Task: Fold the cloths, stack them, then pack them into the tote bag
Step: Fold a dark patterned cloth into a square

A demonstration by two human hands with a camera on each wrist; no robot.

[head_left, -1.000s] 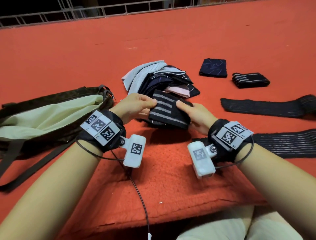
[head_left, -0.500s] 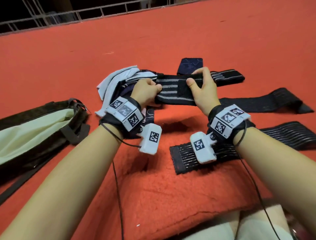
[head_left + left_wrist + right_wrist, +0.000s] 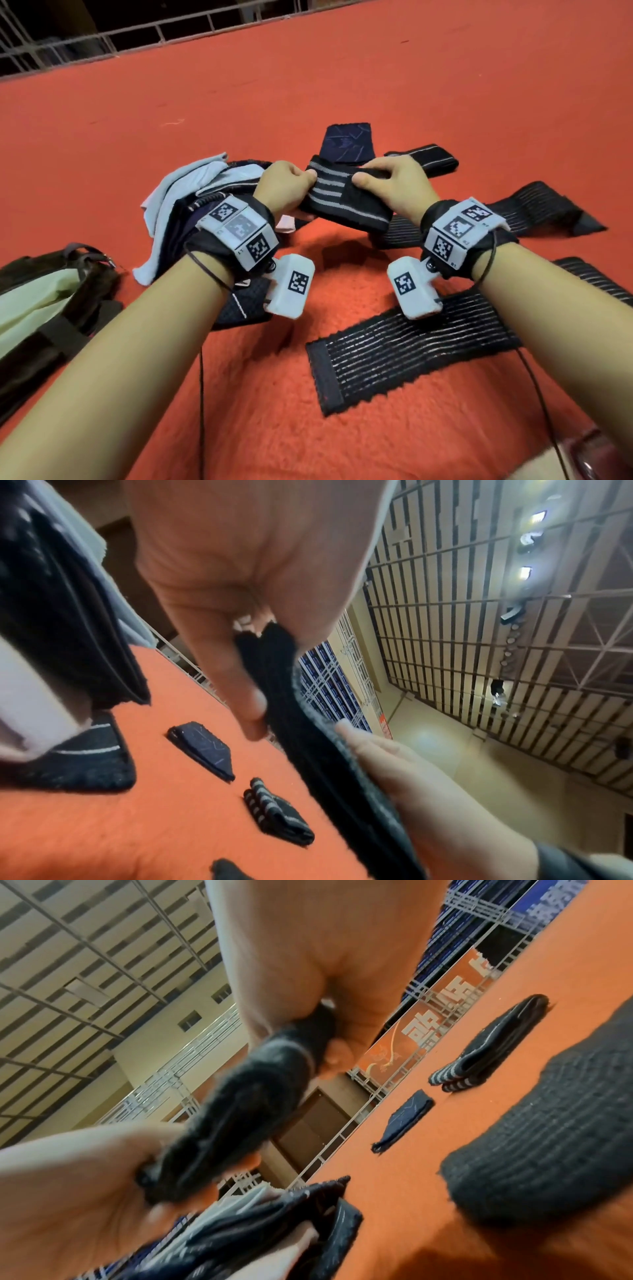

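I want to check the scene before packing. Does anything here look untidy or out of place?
Nothing is damaged. The heap of cloths beside the left hand is still jumbled, and long black bands lie unfolded on the orange mat. Both hands hold a striped cloth; the right hand grips its other end.

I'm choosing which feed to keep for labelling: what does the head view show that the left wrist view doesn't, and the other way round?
Only the head view shows the tote bag, the long ribbed band laid flat nearby, and both wrist rigs. Only the left wrist view shows the slatted ceiling and the left hand from beneath. Both show the striped black cloth held by the left and right hand, plus the folded navy cloth.
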